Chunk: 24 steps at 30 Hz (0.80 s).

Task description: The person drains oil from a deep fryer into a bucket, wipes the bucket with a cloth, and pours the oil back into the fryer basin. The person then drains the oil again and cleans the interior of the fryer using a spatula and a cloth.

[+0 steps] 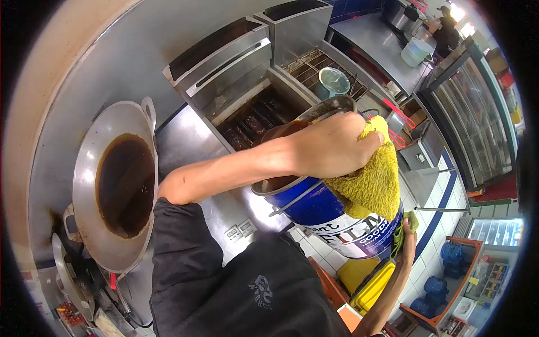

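Observation:
A blue and white drum tilts over the fryer well, its open mouth toward the well and brown liquid partly visible at the mouth. Across that mouth reaches my left hand, its fingers closed on a yellow cloth at the rim and hanging down the drum's side. Low on the drum, my right hand grips a green cloth against its base. My left hand hides part of the mouth.
At left is a large wok with dark liquid. Behind the well stand a wire rack and a greenish jug. A glass cabinet, an orange shelf and yellow containers lie to the right. A person stands far back.

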Each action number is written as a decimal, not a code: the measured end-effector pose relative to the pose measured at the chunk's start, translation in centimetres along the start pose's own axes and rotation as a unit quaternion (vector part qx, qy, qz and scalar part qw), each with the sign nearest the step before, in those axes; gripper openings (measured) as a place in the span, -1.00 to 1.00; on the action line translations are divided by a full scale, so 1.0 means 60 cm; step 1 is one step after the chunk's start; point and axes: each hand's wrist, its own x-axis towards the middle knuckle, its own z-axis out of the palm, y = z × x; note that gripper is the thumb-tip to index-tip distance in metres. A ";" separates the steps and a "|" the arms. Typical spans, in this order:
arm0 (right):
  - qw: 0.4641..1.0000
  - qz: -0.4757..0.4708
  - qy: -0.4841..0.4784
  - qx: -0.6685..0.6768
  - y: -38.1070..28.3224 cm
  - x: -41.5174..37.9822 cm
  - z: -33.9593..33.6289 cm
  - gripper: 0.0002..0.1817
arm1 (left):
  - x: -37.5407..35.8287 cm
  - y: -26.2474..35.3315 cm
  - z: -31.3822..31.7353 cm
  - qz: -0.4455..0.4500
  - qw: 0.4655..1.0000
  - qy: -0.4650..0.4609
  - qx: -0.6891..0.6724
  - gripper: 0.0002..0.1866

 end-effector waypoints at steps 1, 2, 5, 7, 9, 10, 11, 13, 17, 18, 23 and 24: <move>1.000 0.000 0.002 0.000 0.000 0.001 0.000 -0.56 | 0.000 0.000 -0.001 0.001 1.000 -0.001 0.000 -0.52; 1.000 0.000 0.004 0.000 0.000 0.002 0.000 -0.55 | 0.000 -0.002 -0.001 0.001 1.000 -0.009 -0.007 -0.52; 1.000 -0.014 -0.003 0.015 0.004 0.008 0.000 -0.53 | -0.005 0.002 -0.003 -0.008 1.000 -0.009 -0.003 -0.52; 1.000 -0.013 -0.005 0.006 -0.006 0.003 0.005 -0.53 | -0.007 0.003 -0.003 -0.015 1.000 -0.003 0.013 -0.52; 1.000 -0.012 -0.006 -0.001 -0.010 0.002 0.010 -0.52 | -0.008 -0.004 -0.001 -0.022 0.999 -0.007 0.031 -0.57; 1.000 -0.012 0.015 -0.005 -0.008 0.003 0.012 -0.57 | -0.008 -0.004 -0.002 -0.022 0.999 -0.006 0.031 -0.57; 0.999 -0.013 0.036 -0.009 -0.007 0.006 0.014 -0.61 | -0.007 -0.004 -0.004 -0.015 0.999 -0.010 0.026 -0.57; 1.000 -0.007 0.018 -0.015 -0.014 0.005 0.010 -0.56 | -0.009 -0.005 -0.005 -0.012 1.000 -0.013 0.021 -0.57; 1.000 -0.005 -0.010 -0.019 -0.010 0.018 -0.001 -0.49 | -0.009 -0.006 -0.006 -0.020 0.999 -0.024 0.009 -0.58; 1.000 -0.005 -0.010 -0.019 -0.009 0.017 -0.002 -0.49 | -0.010 -0.006 -0.006 -0.034 0.999 -0.027 -0.013 -0.58; 0.999 -0.017 -0.010 -0.029 -0.015 0.023 0.001 -0.48 | -0.018 0.007 -0.011 -0.052 0.998 -0.025 -0.016 -0.59; 0.999 -0.018 -0.011 -0.030 -0.016 0.024 0.004 -0.48 | -0.019 0.010 -0.013 -0.068 0.997 -0.031 -0.021 -0.59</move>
